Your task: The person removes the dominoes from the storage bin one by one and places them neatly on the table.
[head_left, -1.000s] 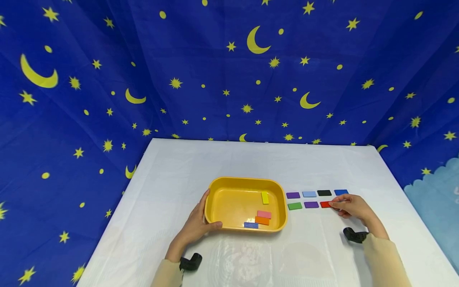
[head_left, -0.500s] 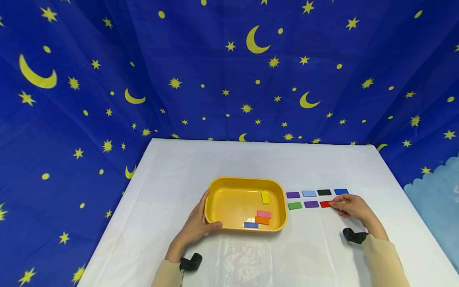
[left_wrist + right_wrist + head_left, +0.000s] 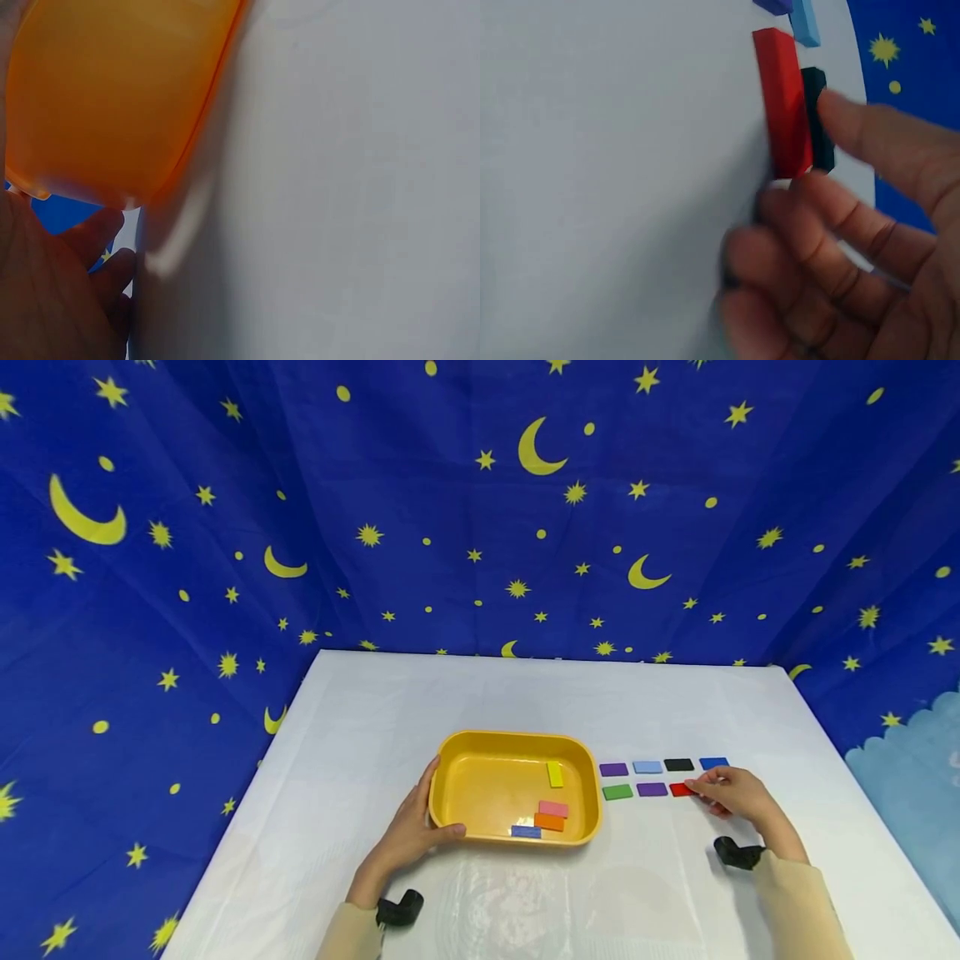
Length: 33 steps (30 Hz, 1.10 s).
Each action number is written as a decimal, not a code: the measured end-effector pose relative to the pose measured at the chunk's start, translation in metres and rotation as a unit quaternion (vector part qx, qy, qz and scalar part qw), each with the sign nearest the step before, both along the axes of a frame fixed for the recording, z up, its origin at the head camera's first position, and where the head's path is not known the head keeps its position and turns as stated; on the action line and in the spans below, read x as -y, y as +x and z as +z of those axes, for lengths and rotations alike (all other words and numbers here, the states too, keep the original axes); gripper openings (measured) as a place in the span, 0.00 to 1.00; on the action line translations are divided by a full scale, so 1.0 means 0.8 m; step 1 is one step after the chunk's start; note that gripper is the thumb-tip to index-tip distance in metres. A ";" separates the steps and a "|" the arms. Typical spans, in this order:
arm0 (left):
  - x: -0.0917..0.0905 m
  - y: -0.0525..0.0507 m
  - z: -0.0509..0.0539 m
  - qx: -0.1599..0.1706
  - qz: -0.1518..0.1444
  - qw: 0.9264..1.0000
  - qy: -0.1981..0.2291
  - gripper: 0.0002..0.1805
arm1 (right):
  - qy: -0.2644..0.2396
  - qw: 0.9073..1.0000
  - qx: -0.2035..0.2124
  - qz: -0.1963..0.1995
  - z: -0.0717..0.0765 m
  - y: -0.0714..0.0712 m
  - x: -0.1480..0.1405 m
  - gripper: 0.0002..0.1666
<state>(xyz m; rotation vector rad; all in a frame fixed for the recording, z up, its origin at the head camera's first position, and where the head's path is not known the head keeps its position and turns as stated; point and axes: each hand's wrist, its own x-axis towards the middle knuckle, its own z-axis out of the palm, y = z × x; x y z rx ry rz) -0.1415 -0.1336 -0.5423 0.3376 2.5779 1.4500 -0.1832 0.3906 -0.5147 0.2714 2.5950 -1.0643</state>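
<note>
A yellow plastic tray (image 3: 480, 839) sits on the table, with several small coloured blocks in its right half. My left hand (image 3: 411, 833) grips its left end, thumb along the front rim and fingers on the left side. In the left wrist view, the tray's orange-looking wall (image 3: 112, 97) fills the upper left. To the right of the tray, my right hand (image 3: 733, 793) is at the right end of a red rectangular block (image 3: 679, 790). The right wrist view shows thumb and index finger apart, with the fingertips (image 3: 810, 184) close by the red block; contact is unclear.
Two rows of blocks lie right of the tray: purple (image 3: 613, 769), light blue (image 3: 648, 767), black (image 3: 678, 764) and blue (image 3: 714, 762) behind, green (image 3: 618, 792) and another purple (image 3: 652, 789) in front beside the red. A starry blue curtain (image 3: 420, 468) hangs behind the white table (image 3: 555, 693).
My right hand has shifted slightly left at the red block. The left hand, the tray and the other blocks stay where they were.
</note>
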 end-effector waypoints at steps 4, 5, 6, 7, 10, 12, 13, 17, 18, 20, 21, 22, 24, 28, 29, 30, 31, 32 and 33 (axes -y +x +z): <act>-0.001 0.000 -0.001 -0.001 -0.003 1.000 -0.001 0.61 | 0.088 0.996 0.003 0.020 0.015 0.003 0.006 0.27; -0.001 0.000 -0.001 0.000 -0.002 1.000 0.000 0.61 | 0.111 0.994 0.002 0.024 0.020 0.003 0.009 0.28; -0.001 0.001 -0.001 -0.001 -0.003 1.000 0.000 0.61 | 0.134 0.991 -0.001 0.024 0.026 0.004 0.013 0.27; -0.001 0.001 0.000 -0.001 -0.003 1.000 0.000 0.61 | 0.154 0.988 -0.006 0.023 0.032 0.005 0.018 0.27; -0.001 0.001 0.002 0.001 -0.004 1.000 -0.001 0.61 | 0.202 0.979 -0.031 0.016 0.049 0.003 0.037 0.26; -0.001 0.001 0.003 0.000 -0.005 1.000 -0.002 0.61 | 0.218 0.974 -0.058 0.018 0.060 -0.002 0.054 0.24; -0.001 0.001 0.003 0.001 -0.006 1.000 -0.002 0.61 | 0.220 0.972 -0.075 0.024 0.065 -0.006 0.064 0.23; -0.001 0.001 0.004 -0.001 -0.006 1.000 0.000 0.61 | 0.201 0.968 -0.134 0.065 0.085 -0.021 0.112 0.20; -0.002 0.001 0.004 -0.001 -0.006 1.000 0.001 0.61 | 0.193 0.966 -0.150 0.080 0.090 -0.024 0.125 0.19; -0.002 0.000 0.004 -0.002 -0.006 1.000 -0.001 0.60 | 0.177 0.964 -0.163 0.114 0.100 -0.033 0.151 0.18; -0.002 0.000 0.004 -0.002 -0.005 1.000 -0.003 0.60 | 0.168 0.962 -0.167 0.132 0.103 -0.037 0.164 0.17; -0.002 0.000 0.004 -0.002 -0.005 1.000 -0.003 0.60 | 0.160 0.960 -0.170 0.154 0.106 -0.042 0.176 0.16; -0.002 0.000 0.004 -0.002 -0.004 1.000 -0.005 0.60 | 0.148 0.954 -0.164 0.202 0.109 -0.050 0.200 0.16; -0.002 0.000 0.005 -0.003 -0.003 1.000 -0.003 0.60 | 0.141 0.929 -0.135 0.315 0.106 -0.065 0.243 0.16; -0.002 -0.001 0.004 -0.004 -0.004 1.000 -0.003 0.60 | 0.145 0.920 -0.126 0.342 0.103 -0.067 0.253 0.17; -0.002 0.000 0.004 -0.004 -0.005 1.000 -0.003 0.60 | 0.151 0.911 -0.117 0.366 0.101 -0.069 0.262 0.17; -0.001 0.000 0.004 -0.004 -0.005 1.000 -0.002 0.60 | 0.159 0.902 -0.105 0.387 0.098 -0.070 0.271 0.18; -0.001 0.000 0.003 -0.005 -0.006 1.000 -0.002 0.60 | 0.172 0.893 -0.096 0.405 0.095 -0.071 0.280 0.18; -0.001 0.000 0.004 -0.004 -0.006 1.000 -0.002 0.60 | 0.183 0.885 -0.086 0.420 0.092 -0.071 0.288 0.19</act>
